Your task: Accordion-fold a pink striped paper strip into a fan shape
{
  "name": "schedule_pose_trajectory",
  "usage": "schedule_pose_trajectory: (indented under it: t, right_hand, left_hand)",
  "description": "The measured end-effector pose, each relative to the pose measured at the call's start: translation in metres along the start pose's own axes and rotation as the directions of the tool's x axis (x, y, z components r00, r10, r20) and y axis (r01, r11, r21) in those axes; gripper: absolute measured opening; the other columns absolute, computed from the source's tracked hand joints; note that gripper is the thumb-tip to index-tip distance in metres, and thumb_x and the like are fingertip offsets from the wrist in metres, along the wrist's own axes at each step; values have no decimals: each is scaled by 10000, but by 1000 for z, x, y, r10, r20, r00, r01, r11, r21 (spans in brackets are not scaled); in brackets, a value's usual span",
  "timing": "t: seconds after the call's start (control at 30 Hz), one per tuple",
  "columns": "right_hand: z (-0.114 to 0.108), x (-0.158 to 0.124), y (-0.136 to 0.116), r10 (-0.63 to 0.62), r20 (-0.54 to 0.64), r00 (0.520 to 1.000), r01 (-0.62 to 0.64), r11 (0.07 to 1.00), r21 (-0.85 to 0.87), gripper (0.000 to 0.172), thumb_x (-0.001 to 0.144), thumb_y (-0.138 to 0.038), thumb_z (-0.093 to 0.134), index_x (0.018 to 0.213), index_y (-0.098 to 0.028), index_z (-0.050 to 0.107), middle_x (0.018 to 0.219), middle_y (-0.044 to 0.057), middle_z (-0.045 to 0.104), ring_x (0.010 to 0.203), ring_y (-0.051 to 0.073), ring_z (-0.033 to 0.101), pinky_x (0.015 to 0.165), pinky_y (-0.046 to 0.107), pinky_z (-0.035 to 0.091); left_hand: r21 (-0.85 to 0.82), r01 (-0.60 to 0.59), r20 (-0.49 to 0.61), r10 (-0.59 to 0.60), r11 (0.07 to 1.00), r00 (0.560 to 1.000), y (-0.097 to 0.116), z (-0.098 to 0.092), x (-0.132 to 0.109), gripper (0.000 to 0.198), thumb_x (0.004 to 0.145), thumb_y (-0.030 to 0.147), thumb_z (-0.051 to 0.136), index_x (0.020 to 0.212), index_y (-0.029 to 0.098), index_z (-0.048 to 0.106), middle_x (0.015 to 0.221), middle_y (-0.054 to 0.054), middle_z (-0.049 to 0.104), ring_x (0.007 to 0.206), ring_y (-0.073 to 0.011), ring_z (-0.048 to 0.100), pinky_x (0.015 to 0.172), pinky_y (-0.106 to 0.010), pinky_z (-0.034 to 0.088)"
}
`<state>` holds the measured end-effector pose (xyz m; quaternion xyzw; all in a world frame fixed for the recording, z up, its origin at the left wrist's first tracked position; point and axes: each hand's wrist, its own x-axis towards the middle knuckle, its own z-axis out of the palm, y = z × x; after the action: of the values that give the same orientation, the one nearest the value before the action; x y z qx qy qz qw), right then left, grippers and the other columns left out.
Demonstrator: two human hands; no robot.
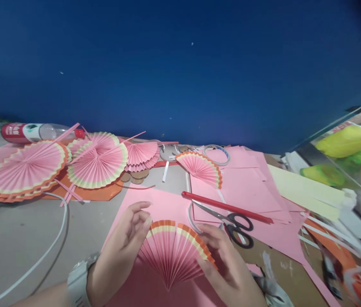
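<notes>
A pleated pink paper fan (169, 256) with a cream and orange rim lies spread on a pink sheet (129, 204), its point toward me. My left hand (129, 234) is at the fan's left edge, fingers curled and apart, with the thumb near the rim; nothing shows gripped in it. At the right edge my right hand (220, 260) has its fingers around the fan's rim, thumb on the near side. Scissors with black handles (236, 224) lie just beyond my right hand, beside a red stick (225, 207).
Finished-looking round fans (97, 166) and a plastic bottle (23, 133) lie at the left, near a white cable (62, 226). A half fan (199, 168) and a tape roll (217, 154) lie ahead. Cream paper (308, 192) is at the right. A blue wall (167, 72) stands behind.
</notes>
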<state>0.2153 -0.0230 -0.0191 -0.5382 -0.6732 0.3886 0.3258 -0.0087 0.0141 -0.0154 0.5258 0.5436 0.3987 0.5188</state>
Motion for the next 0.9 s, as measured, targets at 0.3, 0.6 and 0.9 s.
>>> schedule_pose_trajectory:
  t: [0.3, 0.6, 0.9]
  right_hand:
    - [3, 8, -6, 15, -45, 999, -18, 997, -74, 319, 854, -303, 494, 1166, -237, 486, 1117, 86, 605, 1032, 214, 592, 857, 354, 509]
    - [4, 7, -11, -74, 114, 991, 90, 986, -142, 294, 871, -274, 452, 1160, -229, 474, 1104, 76, 611, 999, 196, 591, 837, 339, 501]
    - [4, 7, -12, -48, 94, 994, 71, 964, -256, 275, 881, -322, 432, 1138, -229, 468, 1073, 62, 627, 949, 197, 607, 793, 330, 495]
  left_hand:
    - [-114, -103, -97, 92, 988, 991, -2, 2, -6, 216, 906, 336, 422, 1099, 239, 438, 963, -45, 520, 897, -155, 536, 827, -273, 450]
    - [198, -258, -12, 265, 946, 964, 17, -8, -10, 140, 889, 230, 434, 1016, 231, 494, 1049, -61, 519, 1032, -199, 498, 940, -340, 373]
    - [372, -426, 129, 408, 825, 904, 5, -6, -9, 128, 879, 146, 414, 958, 214, 490, 1007, -66, 516, 1009, -198, 478, 913, -360, 388]
